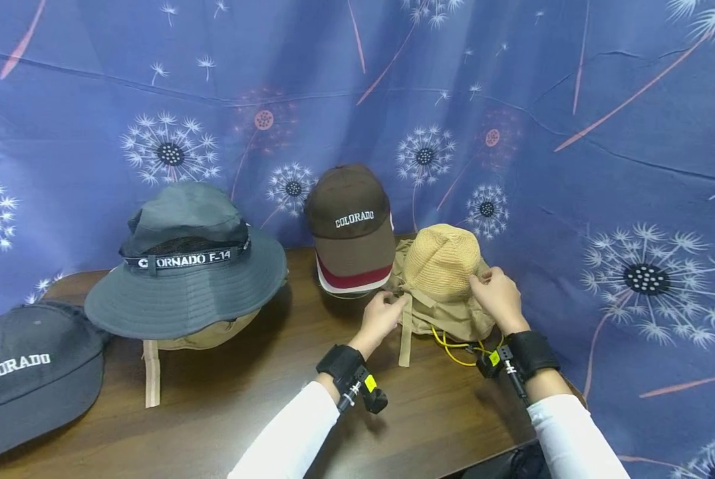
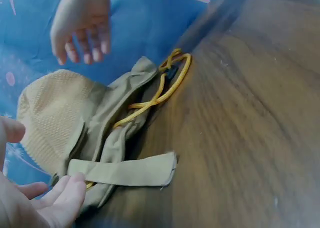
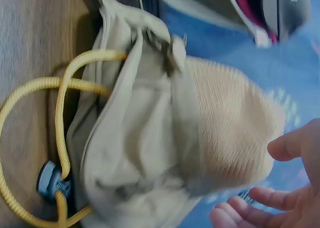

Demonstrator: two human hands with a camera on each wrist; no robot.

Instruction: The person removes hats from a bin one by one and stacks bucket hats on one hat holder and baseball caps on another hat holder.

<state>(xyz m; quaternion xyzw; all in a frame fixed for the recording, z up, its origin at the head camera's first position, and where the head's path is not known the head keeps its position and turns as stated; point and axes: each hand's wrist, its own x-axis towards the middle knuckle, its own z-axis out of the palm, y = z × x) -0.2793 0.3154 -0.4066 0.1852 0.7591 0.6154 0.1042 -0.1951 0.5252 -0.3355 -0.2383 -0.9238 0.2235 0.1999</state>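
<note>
Tan sun hat [image 1: 443, 266] sits at the right rear of the table [image 1: 225, 406], just beside the brown COLORADO cap [image 1: 351, 226] and close against the blue dandelion-print cloth [image 1: 572, 133] behind; crown is knitted mesh, brim and neck flap are plain khaki fabric lying crumpled around it; a flat khaki strap [image 2: 122, 170] trails forward over the wood, and a yellow elastic cord [image 2: 160, 90] with a small toggle [image 3: 50, 180] loops out on the right. Left hand [image 1: 381, 316] is at the hat's left edge with fingers relaxed, fingertips [image 2: 70, 193] touching or just short of the strap's root; no closed grip seen. Right hand [image 1: 496, 293] rests at the crown's right side; the wrist views show its fingers [image 3: 255, 198] spread and loose, holding nothing. Handling judgement: light, soft, no stiffness in the brim, so it will sag and fold if lifted by one edge; mesh crown likely springy and not fragile; cord and strap will dangle and may snag. Best hold: both sides of the brim near the crown, or cupping the crown itself. Also on the table: grey bucket hat [image 1: 186, 266] stacked over a tan one, and a black COLORADO cap [image 1: 28, 372] at far left.
</note>
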